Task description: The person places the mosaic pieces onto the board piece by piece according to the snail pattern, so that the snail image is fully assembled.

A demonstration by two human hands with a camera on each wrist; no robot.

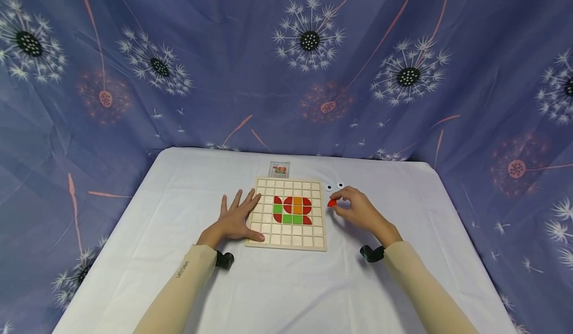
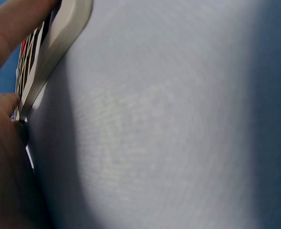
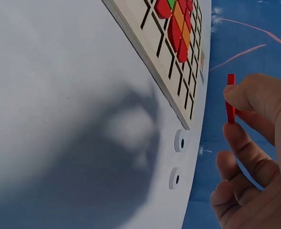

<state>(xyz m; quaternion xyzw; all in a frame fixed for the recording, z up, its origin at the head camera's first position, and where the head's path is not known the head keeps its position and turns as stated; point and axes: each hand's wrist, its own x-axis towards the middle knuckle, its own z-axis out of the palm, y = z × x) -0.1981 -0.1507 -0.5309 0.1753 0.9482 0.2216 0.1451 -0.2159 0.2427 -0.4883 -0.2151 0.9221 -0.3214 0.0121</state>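
A wooden grid board (image 1: 286,242) lies on the white table, with red, orange and green tiles (image 1: 297,205) set in its middle cells. Fingers spread, my left hand (image 1: 232,223) rests on the board's left edge; the left wrist view catches part of that hand beside the board's rim (image 2: 59,43). Off the right edge of the board, my right hand (image 1: 361,213) pinches a red quarter-circle tile (image 1: 332,203) between thumb and fingertips. Seen edge-on in the right wrist view, the tile (image 3: 231,116) is held up above the cloth.
Two round white pieces with black dots, like eyes, (image 1: 329,187) lie by the board's upper right corner. A small printed card (image 1: 279,169) with a coloured grid picture sits behind the board. Blue dandelion-patterned cloth (image 1: 250,75) hangs around the table.
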